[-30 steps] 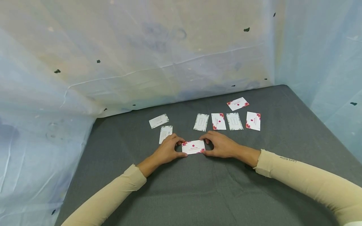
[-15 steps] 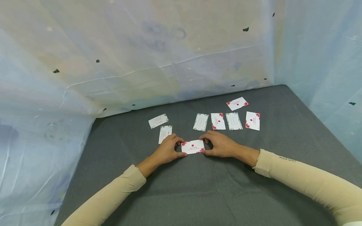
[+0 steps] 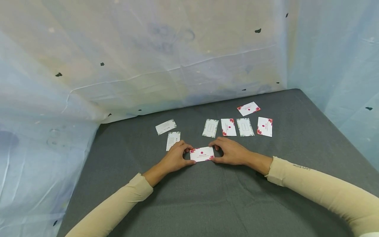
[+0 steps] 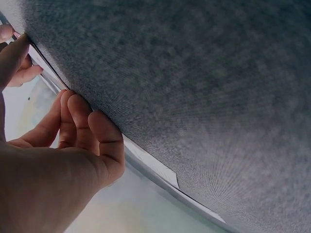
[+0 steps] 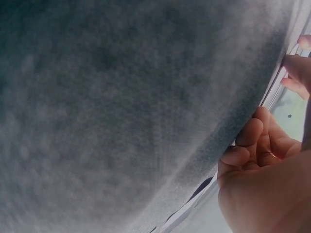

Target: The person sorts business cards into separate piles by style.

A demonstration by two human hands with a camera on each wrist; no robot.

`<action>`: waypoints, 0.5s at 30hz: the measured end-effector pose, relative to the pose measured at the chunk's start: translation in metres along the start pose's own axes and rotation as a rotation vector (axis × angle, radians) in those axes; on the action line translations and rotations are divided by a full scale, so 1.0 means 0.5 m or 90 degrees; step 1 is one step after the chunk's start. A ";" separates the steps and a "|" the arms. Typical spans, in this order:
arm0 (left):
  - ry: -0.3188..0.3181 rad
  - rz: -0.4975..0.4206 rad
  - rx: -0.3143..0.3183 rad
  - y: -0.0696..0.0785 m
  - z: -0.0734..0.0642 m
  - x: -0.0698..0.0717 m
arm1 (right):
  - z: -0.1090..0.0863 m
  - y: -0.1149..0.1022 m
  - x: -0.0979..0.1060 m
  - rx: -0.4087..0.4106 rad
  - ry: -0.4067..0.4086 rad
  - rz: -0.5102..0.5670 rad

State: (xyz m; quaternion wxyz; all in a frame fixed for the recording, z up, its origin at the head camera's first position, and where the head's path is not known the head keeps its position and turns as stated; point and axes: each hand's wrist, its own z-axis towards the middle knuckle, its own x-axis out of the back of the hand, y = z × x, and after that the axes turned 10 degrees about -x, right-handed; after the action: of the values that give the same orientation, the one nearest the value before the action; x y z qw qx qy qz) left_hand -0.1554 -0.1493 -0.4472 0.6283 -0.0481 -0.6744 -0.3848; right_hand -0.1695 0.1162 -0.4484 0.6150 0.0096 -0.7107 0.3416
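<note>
A white business card (image 3: pixel 202 154) with pink-red flower corners and a red dot lies level on the grey cloth, long side across. At its left end my left hand (image 3: pixel 176 157) holds it, thumb on the near corner and index finger on the far one. My right hand (image 3: pixel 230 152) grips the opposite end the same way. In the left wrist view the left hand's curled fingers (image 4: pixel 107 133) rest on the cloth. Likewise the right hand's fingers (image 5: pixel 250 132) touch the cloth in the right wrist view. The card shows only edge-on in both wrist views.
Beyond the right hand stand a green-leaf card (image 3: pixel 210 128), a red-flower card (image 3: pixel 229 127), another green-leaf card (image 3: pixel 245 127) and a red-flower card (image 3: pixel 265 126) in a row. Behind them lies a tilted red-flower card (image 3: pixel 248 109). Two leaf-edged cards (image 3: pixel 166 127) lie beyond the left hand.
</note>
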 end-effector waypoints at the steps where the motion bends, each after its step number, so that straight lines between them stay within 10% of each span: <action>1: 0.002 0.000 -0.001 0.000 0.000 0.000 | 0.000 0.000 0.000 0.000 -0.001 0.001; 15: 0.002 -0.008 0.002 0.004 -0.002 0.004 | -0.001 0.000 0.001 0.003 0.003 0.001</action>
State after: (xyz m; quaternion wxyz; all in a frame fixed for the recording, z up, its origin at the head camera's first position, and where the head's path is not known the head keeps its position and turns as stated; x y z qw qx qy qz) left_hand -0.1539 -0.1491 -0.4446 0.6268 -0.0424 -0.6745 -0.3878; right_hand -0.1690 0.1166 -0.4482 0.6162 0.0098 -0.7086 0.3436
